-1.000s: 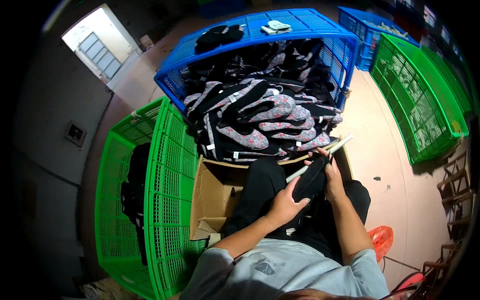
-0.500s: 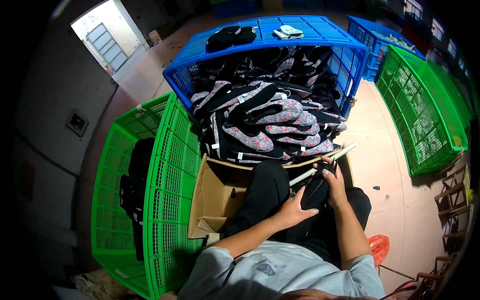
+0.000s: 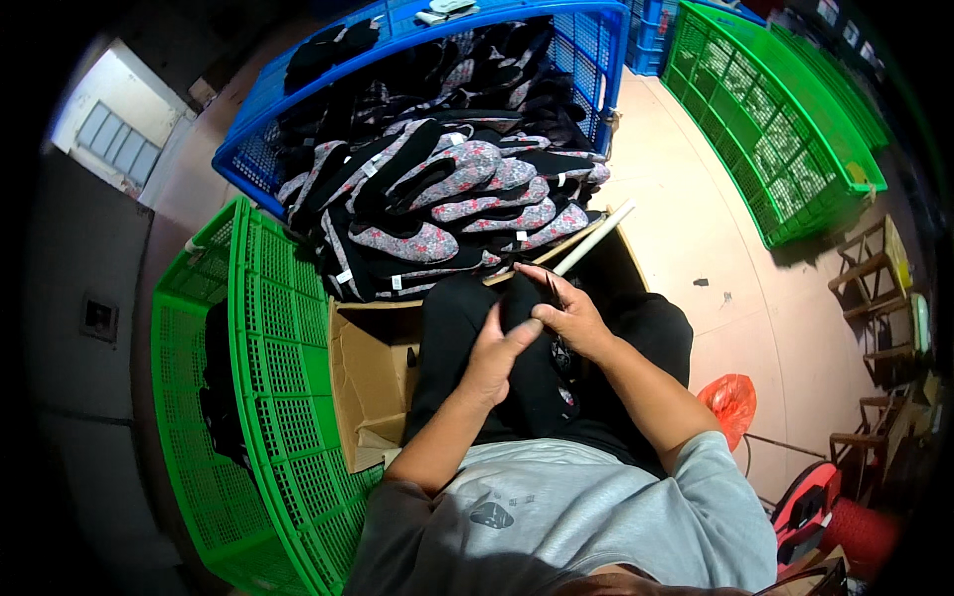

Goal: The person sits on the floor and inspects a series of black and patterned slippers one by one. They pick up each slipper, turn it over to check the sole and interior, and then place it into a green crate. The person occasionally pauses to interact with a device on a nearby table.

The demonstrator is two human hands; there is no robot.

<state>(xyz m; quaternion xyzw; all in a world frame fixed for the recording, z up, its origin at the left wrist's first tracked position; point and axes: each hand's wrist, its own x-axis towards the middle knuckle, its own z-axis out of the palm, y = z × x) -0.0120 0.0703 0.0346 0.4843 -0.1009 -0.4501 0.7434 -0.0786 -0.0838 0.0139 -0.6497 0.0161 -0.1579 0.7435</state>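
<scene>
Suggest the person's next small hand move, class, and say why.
On the left hand, perhaps ease the thumb back slightly: it lies close beside the right hand, and both hands hide part of the black item they hold.

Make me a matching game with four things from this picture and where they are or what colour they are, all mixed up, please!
Things:
1. flowery shoes
2. plastic bag
3. black item
4. cardboard box

Places and colours:
A. red, at the person's right side
B. held between both hands
C. brown, beside the green crate on the left
D. heaped up, spilling from the blue crate

Right pairs: 1-D, 2-A, 3-B, 4-C.
</scene>
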